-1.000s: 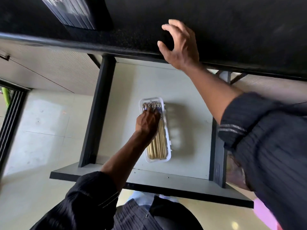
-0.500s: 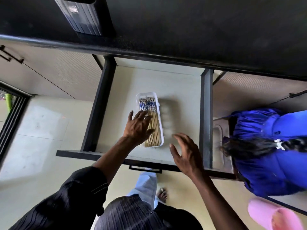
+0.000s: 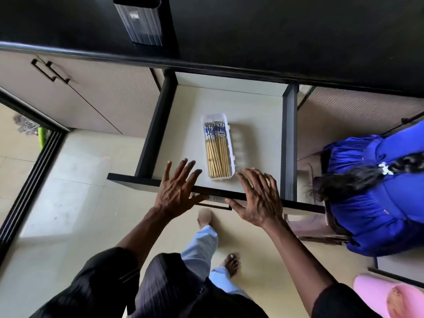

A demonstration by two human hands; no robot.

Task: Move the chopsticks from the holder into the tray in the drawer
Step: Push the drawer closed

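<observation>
Several wooden chopsticks [image 3: 217, 152] with blue-and-white patterned tops lie side by side in a white tray [image 3: 231, 143] on the floor of the open drawer [image 3: 257, 125]. The dark ribbed holder [image 3: 141, 21] stands on the black counter, far left of centre. My left hand [image 3: 177, 189] hovers over the drawer's front edge, left of the tray, fingers spread and holding nothing. My right hand [image 3: 258, 198] is over the same edge to the tray's right, also spread and empty.
The black counter edge [image 3: 206, 63] overhangs the drawer's back. Cabinet doors with black handles [image 3: 49, 71] are on the left. A person in blue [image 3: 378, 187] crouches close on the right beside a brown stool. My feet stand on the tiled floor below the drawer.
My left hand has come off the chopsticks and drawn back to the drawer front. My right hand left the counter and came down to the front edge. The drawer looks pushed further in.
</observation>
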